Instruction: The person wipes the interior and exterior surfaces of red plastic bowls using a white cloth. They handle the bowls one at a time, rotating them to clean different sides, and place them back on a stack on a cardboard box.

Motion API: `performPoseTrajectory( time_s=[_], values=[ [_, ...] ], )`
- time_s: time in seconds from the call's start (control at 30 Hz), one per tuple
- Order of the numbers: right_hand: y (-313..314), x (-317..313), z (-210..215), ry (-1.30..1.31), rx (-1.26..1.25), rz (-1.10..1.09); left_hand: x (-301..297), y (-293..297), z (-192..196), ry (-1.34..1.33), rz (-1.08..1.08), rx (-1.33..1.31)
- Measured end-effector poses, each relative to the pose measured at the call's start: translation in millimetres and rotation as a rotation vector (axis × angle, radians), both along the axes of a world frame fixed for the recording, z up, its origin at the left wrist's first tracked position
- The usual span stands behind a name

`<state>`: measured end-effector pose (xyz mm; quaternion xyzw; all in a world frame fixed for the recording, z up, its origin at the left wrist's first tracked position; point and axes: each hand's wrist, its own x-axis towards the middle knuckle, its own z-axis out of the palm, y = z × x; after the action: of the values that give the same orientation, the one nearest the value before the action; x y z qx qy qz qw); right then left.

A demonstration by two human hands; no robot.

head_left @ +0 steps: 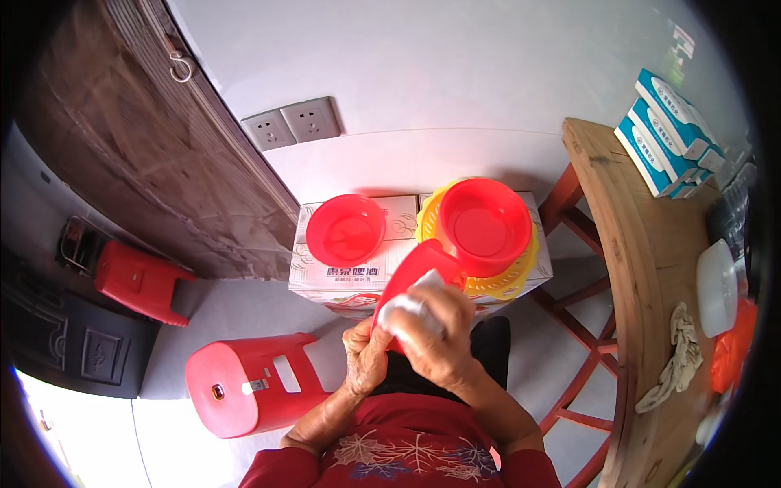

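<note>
On the left white carton (313,274) stand large dark characters (352,272) in one row, and just below them is a shorter row in smaller print. Lower on this carton there is also some red printing. The stacked white-and-teal boxes (651,137) carry dark characters along their sides. The silver label (255,385) on the red stool (213,364) is too small for reading.

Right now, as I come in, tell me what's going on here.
The person's left grip holds a tilted red basin, while the right grip holds a white cloth against it. In front, on cartons, sit a red bowl at left and, at right, a red tub stacked over a yellow slotted basket.
</note>
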<state>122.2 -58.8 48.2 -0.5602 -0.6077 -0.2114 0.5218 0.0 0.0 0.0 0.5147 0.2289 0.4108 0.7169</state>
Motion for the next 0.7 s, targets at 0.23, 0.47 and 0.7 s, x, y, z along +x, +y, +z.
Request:
performPoseTrajectory(
  time_s=[0.23, 0.47, 0.7],
  values=[
    [-7.8, 58.7, 0.7, 0.831, -0.197, 0.126, -4.8, -1.6, 9.1, 0.055, -0.055, 0.218],
    [-16.9, 15.3, 8.2, 0.170, -0.192, 0.057, -0.8, -2.9, 0.2, 0.118, -0.056, 0.112],
    [-26.2, 39.7, 7.2, 0.263, -0.165, 0.091, -13.7, 0.1, 2.0, 0.033, -0.173, 0.135]
  ],
)
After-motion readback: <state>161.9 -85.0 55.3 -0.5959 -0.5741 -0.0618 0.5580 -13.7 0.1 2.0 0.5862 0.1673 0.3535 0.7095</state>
